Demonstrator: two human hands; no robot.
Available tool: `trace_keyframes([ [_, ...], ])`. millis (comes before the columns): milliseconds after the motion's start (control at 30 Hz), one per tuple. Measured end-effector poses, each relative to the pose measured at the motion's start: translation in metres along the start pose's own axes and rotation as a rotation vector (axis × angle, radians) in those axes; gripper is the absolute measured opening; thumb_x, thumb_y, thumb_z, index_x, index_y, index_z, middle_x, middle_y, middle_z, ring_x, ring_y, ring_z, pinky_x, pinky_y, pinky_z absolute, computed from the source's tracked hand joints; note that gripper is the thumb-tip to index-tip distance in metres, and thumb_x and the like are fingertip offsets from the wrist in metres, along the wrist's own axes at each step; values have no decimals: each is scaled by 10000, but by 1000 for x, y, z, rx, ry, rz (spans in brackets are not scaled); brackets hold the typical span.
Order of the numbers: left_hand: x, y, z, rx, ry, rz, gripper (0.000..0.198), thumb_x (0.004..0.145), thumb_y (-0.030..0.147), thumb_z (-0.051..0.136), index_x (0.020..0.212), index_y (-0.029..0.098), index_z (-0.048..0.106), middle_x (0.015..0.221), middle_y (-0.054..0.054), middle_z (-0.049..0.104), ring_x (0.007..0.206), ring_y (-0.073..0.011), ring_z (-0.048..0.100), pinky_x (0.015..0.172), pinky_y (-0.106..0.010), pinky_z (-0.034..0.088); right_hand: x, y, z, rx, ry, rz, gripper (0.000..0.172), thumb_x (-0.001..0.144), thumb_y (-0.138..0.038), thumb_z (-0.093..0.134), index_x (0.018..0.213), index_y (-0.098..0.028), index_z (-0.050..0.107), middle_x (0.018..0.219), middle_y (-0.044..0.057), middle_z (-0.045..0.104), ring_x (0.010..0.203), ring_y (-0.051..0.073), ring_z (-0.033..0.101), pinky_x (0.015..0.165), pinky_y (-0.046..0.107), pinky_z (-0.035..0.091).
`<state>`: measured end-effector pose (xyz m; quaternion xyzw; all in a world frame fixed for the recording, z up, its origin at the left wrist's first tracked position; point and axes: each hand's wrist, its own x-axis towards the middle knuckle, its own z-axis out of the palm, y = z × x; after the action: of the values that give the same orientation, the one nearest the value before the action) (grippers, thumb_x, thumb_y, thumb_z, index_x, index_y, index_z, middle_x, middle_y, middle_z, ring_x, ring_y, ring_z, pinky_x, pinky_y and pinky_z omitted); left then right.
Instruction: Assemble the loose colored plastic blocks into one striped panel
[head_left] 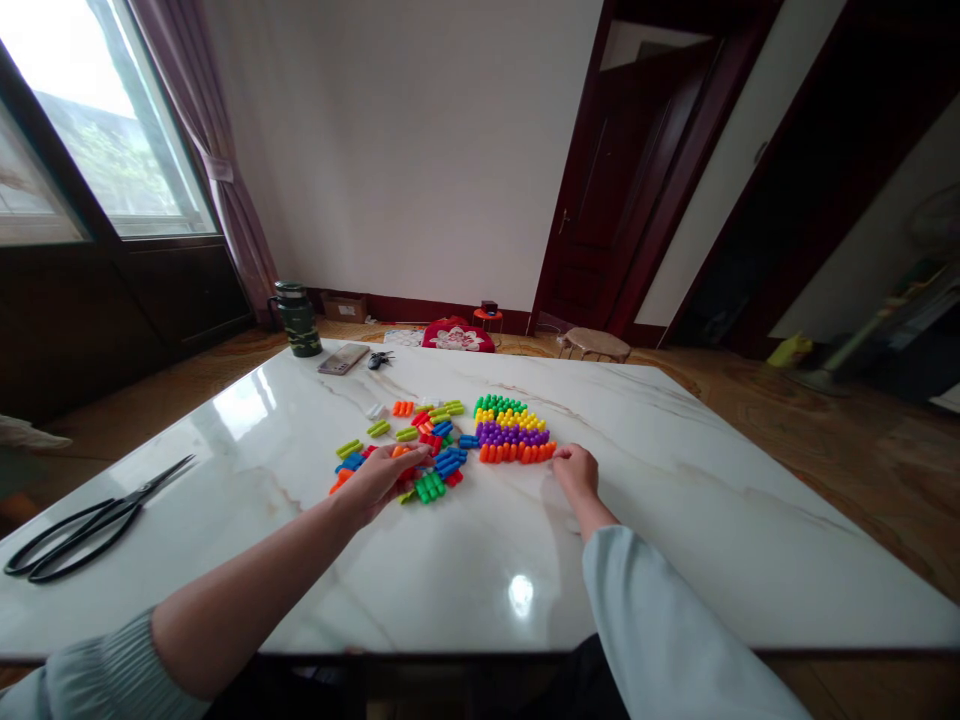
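Note:
Glossy plastic toy building blocks with rounded, peg-like ends stand in neat colour rows: green blocks (pixel 499 405) at the back, then yellow, purple blocks (pixel 513 435), and orange blocks (pixel 517 453) in front. At the right end of the orange row, my right hand (pixel 577 472) is closed, its fingertips pinching the end block. My left hand (pixel 384 480) is over the loose pile, thumb and fingers closed around an orange block (pixel 403 452) that shows partly between them. Beside it lie loose blue blocks (pixel 450 461), a green block (pixel 430 488) and lime blocks (pixel 349 449).
Black-handled scissors (pixel 105 520) lie on the left of the white marble-look table (pixel 675 540). At the far left corner stand a camouflage flask (pixel 298 320), a phone (pixel 343 359) and keys (pixel 379 360). A round stool (pixel 596 344) is beyond the table.

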<state>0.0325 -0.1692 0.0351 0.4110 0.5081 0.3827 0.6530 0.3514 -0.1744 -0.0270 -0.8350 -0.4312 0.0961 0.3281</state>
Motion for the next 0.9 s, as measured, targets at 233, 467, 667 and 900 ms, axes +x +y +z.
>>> trace_keyframes([
  [233,0,0,0,2,-13,-11,447,600,365,835,948,124,693,871,-86,711,602,-74,555,492,-158,424,-9,-13,2,-61,-121,-68,239,661,-187,541,760,-235,754,776,31,728,759,193,659,577,230,408],
  [467,-3,1,2,-19,-19,-9,406,615,323,830,932,118,680,848,-83,709,602,-87,580,500,-167,453,-10,-14,3,-95,-99,-120,245,685,-192,542,787,-239,760,865,27,733,810,192,664,602,225,426],
  [667,-5,5,5,-206,-91,-60,382,750,389,725,1003,116,639,910,-127,693,759,-176,672,638,-245,551,-16,-27,-4,-145,-58,-75,239,677,-184,574,823,-241,754,898,54,728,791,216,663,610,256,445],
  [900,-9,5,8,-386,-182,-91,517,807,540,608,1102,116,579,948,-146,674,875,-223,670,791,-331,546,-64,-105,-10,82,-105,-457,169,765,-203,542,749,-219,709,822,19,716,779,164,639,713,246,467],
])
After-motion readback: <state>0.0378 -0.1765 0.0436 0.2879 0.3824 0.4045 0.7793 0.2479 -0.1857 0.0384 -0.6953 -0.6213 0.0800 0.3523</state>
